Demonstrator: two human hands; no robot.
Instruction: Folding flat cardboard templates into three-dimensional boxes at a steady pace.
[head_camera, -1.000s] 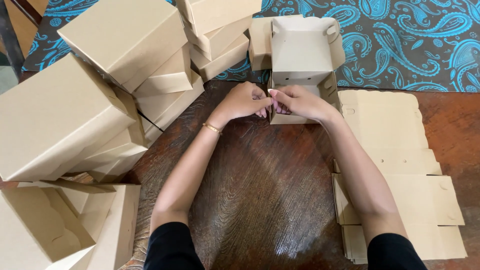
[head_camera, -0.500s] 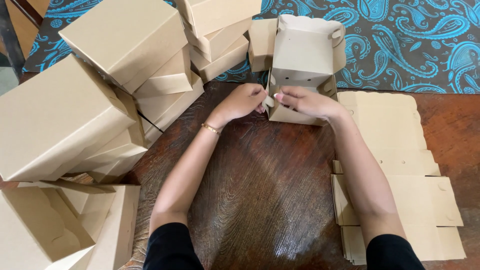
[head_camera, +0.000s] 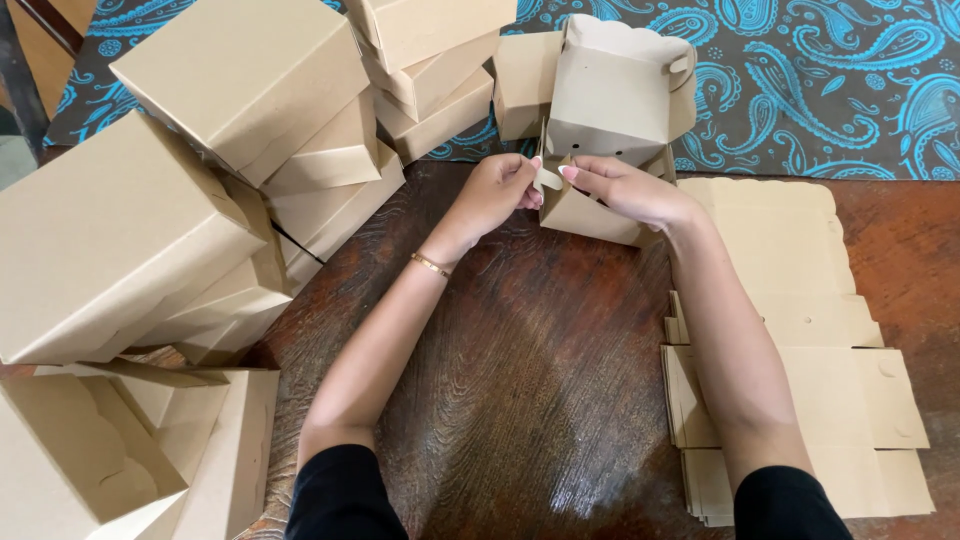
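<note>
Both hands meet at the near left corner of a half-folded box (head_camera: 615, 120) that stands at the far edge of the tabletop (head_camera: 520, 380). The left hand (head_camera: 495, 190) pinches a small flap (head_camera: 547, 178) between thumb and fingertips; the right hand (head_camera: 625, 188) is closed on the box's front wall just beside it, steadying the wall.

To fold this corner well, I judge the flap should be bent along its crease with the wall held square, so it seats without buckling the thin card.

The box's tall back panel leans toward the camera and hides its inside. The right hand covers part of the front wall, so whether there is a slot for the flap cannot be told.

Outward: flat blanks (head_camera: 800, 390) lie stacked on the right, finished boxes (head_camera: 200, 160) are piled on the left, some cut off by the frame, and a blue patterned cloth (head_camera: 830, 80) lies beyond.
</note>
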